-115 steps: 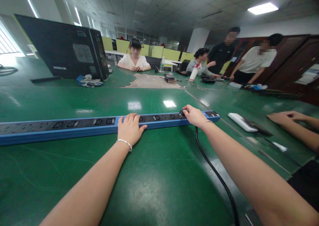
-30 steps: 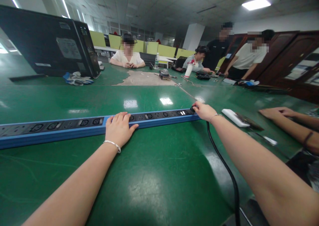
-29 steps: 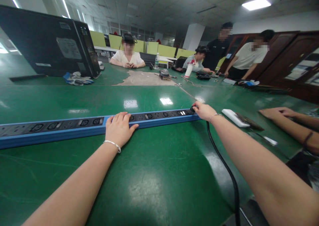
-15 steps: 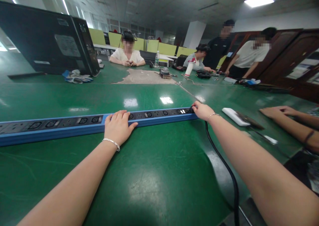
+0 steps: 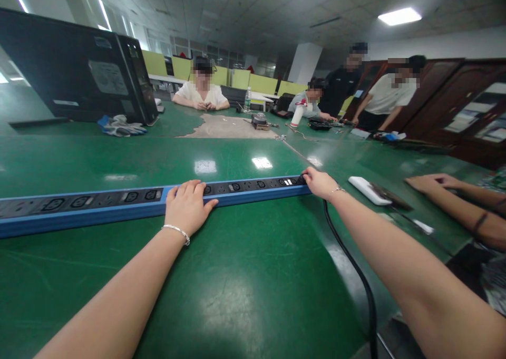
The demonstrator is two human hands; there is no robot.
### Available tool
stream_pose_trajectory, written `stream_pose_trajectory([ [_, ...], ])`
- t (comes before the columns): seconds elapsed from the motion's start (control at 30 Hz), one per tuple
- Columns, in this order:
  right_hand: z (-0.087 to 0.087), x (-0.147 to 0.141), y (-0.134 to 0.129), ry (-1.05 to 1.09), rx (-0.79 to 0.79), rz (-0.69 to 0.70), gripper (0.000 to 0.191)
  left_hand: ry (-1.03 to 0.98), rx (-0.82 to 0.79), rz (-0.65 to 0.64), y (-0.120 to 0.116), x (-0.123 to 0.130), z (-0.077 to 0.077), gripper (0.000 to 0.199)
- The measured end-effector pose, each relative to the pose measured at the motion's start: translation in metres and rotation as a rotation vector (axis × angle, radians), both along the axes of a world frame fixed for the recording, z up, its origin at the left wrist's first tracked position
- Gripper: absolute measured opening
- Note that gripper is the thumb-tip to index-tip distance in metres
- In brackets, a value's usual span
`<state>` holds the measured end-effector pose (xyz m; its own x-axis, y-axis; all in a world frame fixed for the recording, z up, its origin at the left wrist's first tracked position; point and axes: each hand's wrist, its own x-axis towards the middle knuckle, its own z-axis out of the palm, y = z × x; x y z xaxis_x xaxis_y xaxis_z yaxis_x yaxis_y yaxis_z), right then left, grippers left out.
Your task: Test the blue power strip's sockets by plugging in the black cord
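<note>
A long blue power strip (image 5: 233, 196) with a black socket face lies across the green table and runs out of view at the left. My left hand (image 5: 187, 203) is laid over its middle, fingers on top and thumb along the near side, gripping it. At the strip's right end my right hand (image 5: 316, 182) is closed in a pinch on the black power cord, where it meets the strip. My fingers partly hide that joint. From under my right wrist the black power cord (image 5: 358, 267) hangs down over the table's near edge.
A white power strip (image 5: 368, 190) lies right of my right hand, near another person's hands (image 5: 430, 182). A black computer case (image 5: 79, 74) stands at the back left, with work gloves (image 5: 122, 126) before it. Several people are around the far side, near a plastic bottle (image 5: 247, 99).
The view has shifted slightly, so the scene sits a little lower and further left. Both hands keep their places on the blue power strip and its cord.
</note>
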<state>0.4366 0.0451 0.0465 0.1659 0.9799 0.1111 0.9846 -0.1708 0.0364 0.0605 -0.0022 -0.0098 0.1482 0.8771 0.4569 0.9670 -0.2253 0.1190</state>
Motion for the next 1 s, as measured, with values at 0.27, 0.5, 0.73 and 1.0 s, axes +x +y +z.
stream_pose_trajectory([
  [0.27,0.039,0.013,-0.007,0.107,0.291,-0.061,0.035,0.003,0.003,0.008,-0.001,0.001,0.0,0.049],
  [0.5,0.07,0.052,-0.004,0.064,0.194,-0.02,0.03,0.013,0.008,0.005,0.001,0.0,-0.001,0.05],
  [0.73,0.011,0.047,0.003,0.062,0.063,-0.013,0.033,0.034,0.012,0.006,0.0,-0.001,-0.001,0.05],
  [1.0,0.006,0.049,0.008,0.056,0.038,0.019,0.032,0.033,0.0,0.012,0.001,-0.001,-0.001,0.05],
])
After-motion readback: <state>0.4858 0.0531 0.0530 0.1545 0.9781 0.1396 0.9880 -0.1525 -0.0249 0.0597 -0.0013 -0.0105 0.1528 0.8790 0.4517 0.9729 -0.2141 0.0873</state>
